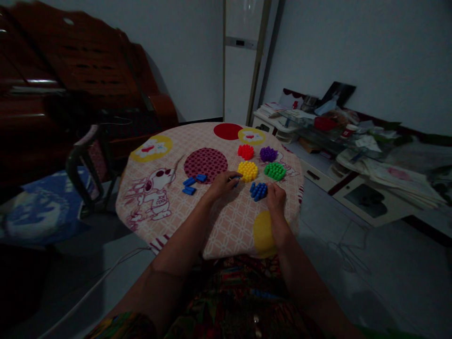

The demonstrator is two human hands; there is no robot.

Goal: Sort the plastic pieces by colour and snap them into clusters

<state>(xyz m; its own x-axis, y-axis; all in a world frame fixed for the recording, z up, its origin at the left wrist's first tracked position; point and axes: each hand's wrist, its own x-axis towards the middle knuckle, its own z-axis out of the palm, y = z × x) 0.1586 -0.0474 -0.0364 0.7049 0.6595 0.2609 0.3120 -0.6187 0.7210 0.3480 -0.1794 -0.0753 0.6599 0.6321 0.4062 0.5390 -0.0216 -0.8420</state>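
My left hand (223, 185) is over the middle of the round table, fingers pinched on a small blue piece (237, 179), mostly hidden. On the right, my right hand (277, 194) has its fingers curled against the side of a blue knobbed cluster (259, 190). Beyond the hands sit similar bumpy clusters: a yellow one (247, 172), a green one (275, 171), a red one (246, 151) and a purple one (268, 154). Three flat blue pieces (189, 190) lie left of my left hand. Dim light hides finer detail of all these pieces.
A patterned cloth (226, 230) covers the table. At left stand a chair (88, 160) and a wooden sofa (95, 70). A low cabinet (353, 188) piled with papers and household things is at right. A cable (102, 282) runs along the lower left.
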